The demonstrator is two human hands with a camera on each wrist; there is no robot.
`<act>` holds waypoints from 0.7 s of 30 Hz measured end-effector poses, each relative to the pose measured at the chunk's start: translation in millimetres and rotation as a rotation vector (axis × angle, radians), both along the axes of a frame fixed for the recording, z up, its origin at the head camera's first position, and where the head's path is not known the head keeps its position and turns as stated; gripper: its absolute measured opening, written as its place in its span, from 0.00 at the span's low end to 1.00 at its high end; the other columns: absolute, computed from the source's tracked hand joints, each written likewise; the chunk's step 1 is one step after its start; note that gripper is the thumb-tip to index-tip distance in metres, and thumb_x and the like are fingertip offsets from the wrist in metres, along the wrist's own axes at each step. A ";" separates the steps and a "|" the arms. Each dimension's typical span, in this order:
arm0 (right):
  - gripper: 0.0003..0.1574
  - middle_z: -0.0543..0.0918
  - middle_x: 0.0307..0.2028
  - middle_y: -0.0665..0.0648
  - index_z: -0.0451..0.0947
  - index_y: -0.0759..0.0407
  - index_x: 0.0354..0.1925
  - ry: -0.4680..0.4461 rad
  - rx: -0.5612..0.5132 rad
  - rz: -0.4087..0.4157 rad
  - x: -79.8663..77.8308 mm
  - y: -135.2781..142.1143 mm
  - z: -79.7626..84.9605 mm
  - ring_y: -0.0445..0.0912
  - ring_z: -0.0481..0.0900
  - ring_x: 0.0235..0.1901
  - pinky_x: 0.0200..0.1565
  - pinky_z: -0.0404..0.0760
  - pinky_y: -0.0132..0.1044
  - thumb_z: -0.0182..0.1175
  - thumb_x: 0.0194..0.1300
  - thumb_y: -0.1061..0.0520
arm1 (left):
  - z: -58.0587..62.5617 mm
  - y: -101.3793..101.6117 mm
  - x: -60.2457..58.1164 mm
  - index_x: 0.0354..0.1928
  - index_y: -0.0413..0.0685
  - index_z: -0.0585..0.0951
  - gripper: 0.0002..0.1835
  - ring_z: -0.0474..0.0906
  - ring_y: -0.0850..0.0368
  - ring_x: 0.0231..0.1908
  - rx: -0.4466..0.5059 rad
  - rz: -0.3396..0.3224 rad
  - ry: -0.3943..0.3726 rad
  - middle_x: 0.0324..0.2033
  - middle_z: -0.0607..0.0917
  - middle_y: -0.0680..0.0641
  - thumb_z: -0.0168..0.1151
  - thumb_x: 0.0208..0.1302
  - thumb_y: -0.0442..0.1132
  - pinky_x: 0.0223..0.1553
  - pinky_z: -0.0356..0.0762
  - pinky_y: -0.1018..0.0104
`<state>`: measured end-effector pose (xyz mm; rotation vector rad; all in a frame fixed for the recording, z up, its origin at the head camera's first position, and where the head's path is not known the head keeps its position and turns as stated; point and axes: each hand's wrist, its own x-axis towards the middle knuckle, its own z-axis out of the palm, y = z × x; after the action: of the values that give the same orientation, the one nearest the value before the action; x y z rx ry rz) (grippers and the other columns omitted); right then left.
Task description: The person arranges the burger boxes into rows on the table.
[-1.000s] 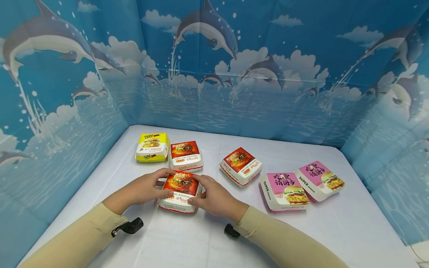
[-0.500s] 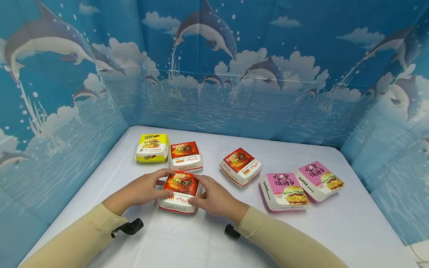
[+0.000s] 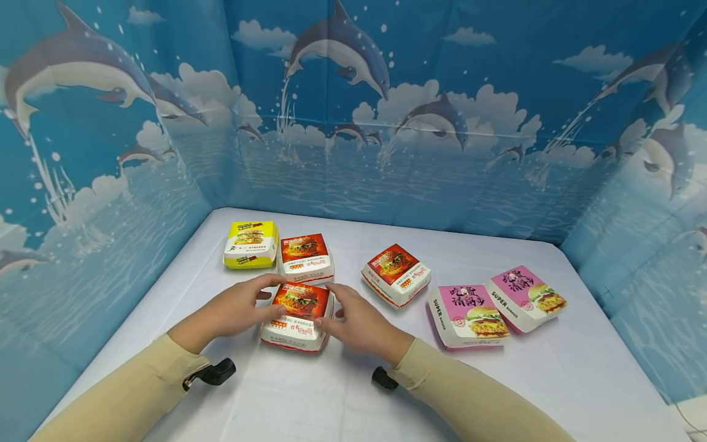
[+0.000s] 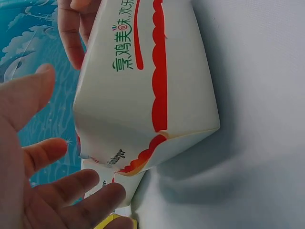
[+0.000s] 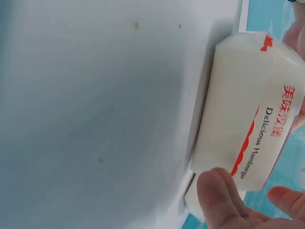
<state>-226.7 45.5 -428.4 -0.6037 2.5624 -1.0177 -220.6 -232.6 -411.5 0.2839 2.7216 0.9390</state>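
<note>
A red and white burger box [image 3: 301, 302] lies lid up on the white table, its burger picture at the far end. My left hand [image 3: 234, 310] is at its left side, fingers spread; the left wrist view shows these fingertips [image 4: 90, 179] a little off the box wall [image 4: 128, 100]. On the other side is my right hand [image 3: 361, 322], fingers loosely extended, its thumb over the near right edge of the lid. In the right wrist view the fingertips [image 5: 214, 183] overlap a corner of the box [image 5: 248, 109].
Behind stand another red box [image 3: 305, 255] and a yellow box [image 3: 251, 242], side by side. A third red box [image 3: 396, 273] sits turned at an angle, right of centre. Two pink boxes [image 3: 469, 313] lie together farther right. A dolphin-printed curtain [image 3: 353, 166] encloses the table [image 3: 309, 405].
Both hands have loosened from the near red box: the left fingers have lifted slightly up and the right hand has shifted a little to the right. The boxes stay where they were.
</note>
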 end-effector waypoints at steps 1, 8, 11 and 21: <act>0.54 0.65 0.78 0.55 0.55 0.49 0.83 0.008 0.001 -0.005 -0.3 0.8 0.7 0.52 0.81 0.61 0.58 0.86 0.48 0.67 0.71 0.36 | 0.4 -0.4 -0.5 0.77 0.61 0.70 0.38 0.77 0.39 0.69 -0.003 0.004 0.011 0.75 0.74 0.45 0.68 0.69 0.62 0.65 0.78 0.37; 0.49 0.67 0.77 0.55 0.59 0.48 0.81 0.084 0.008 -0.054 -5.9 5.7 6.5 0.55 0.79 0.65 0.60 0.84 0.53 0.64 0.73 0.34 | 4.0 -1.8 -6.7 0.78 0.54 0.68 0.37 0.75 0.38 0.70 -0.034 0.065 0.086 0.75 0.73 0.42 0.62 0.74 0.61 0.66 0.76 0.36; 0.47 0.68 0.77 0.56 0.61 0.49 0.81 0.111 -0.008 -0.076 -11.7 6.6 9.3 0.57 0.78 0.66 0.62 0.83 0.54 0.64 0.74 0.36 | 6.9 -0.7 -11.3 0.79 0.52 0.66 0.39 0.74 0.35 0.71 -0.052 0.076 0.114 0.76 0.71 0.39 0.62 0.74 0.61 0.66 0.76 0.34; 0.39 0.68 0.78 0.58 0.65 0.46 0.79 0.192 0.007 -0.134 -38.0 4.3 20.6 0.58 0.79 0.66 0.65 0.82 0.55 0.63 0.77 0.42 | 13.9 7.8 -36.0 0.83 0.51 0.58 0.42 0.62 0.35 0.78 -0.100 0.093 0.090 0.80 0.62 0.37 0.58 0.76 0.61 0.72 0.67 0.32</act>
<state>-264.7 49.8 -407.8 -0.5581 2.8061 -1.0389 -256.6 -224.8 -397.6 0.1870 2.8754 0.8296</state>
